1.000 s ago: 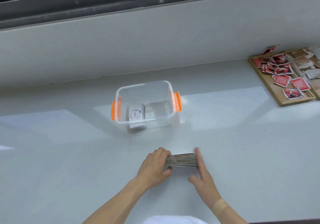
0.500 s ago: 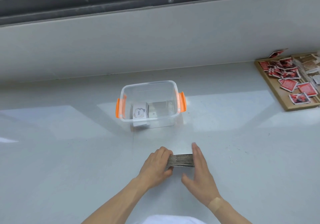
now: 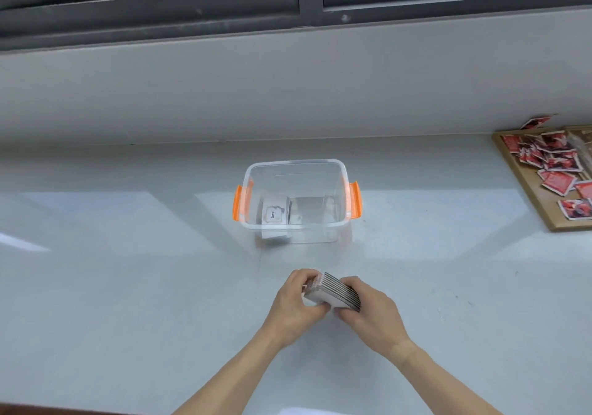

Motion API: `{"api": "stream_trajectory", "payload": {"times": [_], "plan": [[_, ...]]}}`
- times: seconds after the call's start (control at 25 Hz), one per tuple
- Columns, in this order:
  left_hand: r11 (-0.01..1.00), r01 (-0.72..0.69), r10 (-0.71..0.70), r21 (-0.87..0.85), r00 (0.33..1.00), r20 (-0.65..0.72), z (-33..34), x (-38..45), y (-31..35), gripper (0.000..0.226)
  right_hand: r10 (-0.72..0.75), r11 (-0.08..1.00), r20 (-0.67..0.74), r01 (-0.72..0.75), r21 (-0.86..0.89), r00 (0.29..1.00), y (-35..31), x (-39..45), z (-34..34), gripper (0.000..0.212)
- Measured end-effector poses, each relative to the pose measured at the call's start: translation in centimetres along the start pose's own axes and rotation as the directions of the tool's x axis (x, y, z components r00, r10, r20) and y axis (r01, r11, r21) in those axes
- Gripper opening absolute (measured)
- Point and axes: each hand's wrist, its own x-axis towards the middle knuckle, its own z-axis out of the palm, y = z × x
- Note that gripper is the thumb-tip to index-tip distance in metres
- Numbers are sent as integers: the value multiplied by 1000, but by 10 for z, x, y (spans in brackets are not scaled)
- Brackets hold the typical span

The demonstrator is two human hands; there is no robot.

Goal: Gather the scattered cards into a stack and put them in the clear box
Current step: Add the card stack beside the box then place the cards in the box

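A thick stack of cards (image 3: 333, 292) is held between both hands just above the pale grey table, tilted with its edges showing. My left hand (image 3: 296, 309) grips its left end and my right hand (image 3: 371, 312) wraps its right end from below. The clear box (image 3: 296, 166) with orange handles stands open a little beyond the hands. Inside it lie a white card (image 3: 272, 214) printed "love" and a greyish card (image 3: 309, 211) beside it.
A wooden tray (image 3: 525, 190) with several red and white packets sits at the far right edge. A grey wall ledge and a dark window frame (image 3: 298, 14) run along the back of the table.
The stack stood on edge on the table, squared between my palms. Now both hands have closed around it, lifted it slightly and tilted it. The view has shifted a little.
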Motion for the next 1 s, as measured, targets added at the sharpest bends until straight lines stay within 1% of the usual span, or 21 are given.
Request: {"api": "stream_trajectory", "payload": {"times": [0.04, 0.08, 0.12, 0.16, 0.2, 0.24, 0.32, 0.44, 0.52, 0.6, 0.68, 0.72, 0.8, 0.84, 0.88, 0.96, 1.0], "plan": [[999, -49, 49, -15, 999, -17, -2, -2, 6, 44, 35, 985, -4, -34, 167, 999, -2, -3, 1, 34], [992, -127, 127, 26, 992, -5, -2, -4, 13, 46, 47, 964, -20, -40, 262, 999, -3, -5, 3, 35], [964, -228, 227, 134, 974, 22, 0, -7, 19, 47, 61, 955, -42, -46, 292, 997, -3, -8, 6, 37], [911, -324, 322, 255, 945, 51, 3, -10, 22, 49, 74, 955, -66, -51, 293, 995, -4, -10, 9, 40], [855, -390, 390, 342, 918, 71, 6, -12, 22, 52, 81, 957, -90, -52, 284, 993, -5, -11, 12, 43], [820, -415, 417, 394, 905, 87, 8, -13, 20, 55, 85, 958, -103, -53, 283, 991, -6, -11, 14, 46], [799, -404, 404, 446, 909, 100, 11, -14, 15, 58, 102, 965, -109, -71, 253, 989, -8, -9, 16, 49], [770, -374, 384, 516, 919, 93, 9, -16, 11, 60, 110, 974, -86, -90, 210, 990, -10, -6, 16, 49], [727, -395, 418, 561, 903, 94, 5, -17, 9, 65, 111, 974, -71, -95, 204, 991, -10, -6, 16, 47], [687, -429, 474, 587, 876, 85, 2, -18, 9, 76, 115, 973, -63, -99, 206, 991, -10, -4, 17, 43], [677, -462, 541, 573, 840, 39, 1, -18, 11, 91, 106, 974, -54, -93, 207, 993, -10, -2, 17, 38], [670, -485, 583, 562, 813, 6, 2, -19, 12, 95, 101, 973, -51, -88, 212, 994, -10, -2, 17, 37], [636, -522, 653, 568, 757, -36, 7, -24, 12, 94, 97, 972, -47, -85, 220, 994, -10, -1, 18, 35], [620, -529, 659, 579, 751, -20, 10, -26, 10, 92, 98, 973, -47, -86, 215, 994, -10, 0, 17, 35], [609, -525, 638, 594, 770, 27, 12, -29, 8, 90, 96, 974, -50, -83, 210, 994, -11, 0, 17, 36], [578, -496, 539, 648, 828, 153, 14, -31, 4, 87, 84, 974, -53, -71, 215, 995, -11, 1, 17, 37], [565, -484, 503, 668, 844, 185, 13, -31, 3, 86, 80, 973, -50, -67, 219, 996, -11, 1, 17, 38]]}}
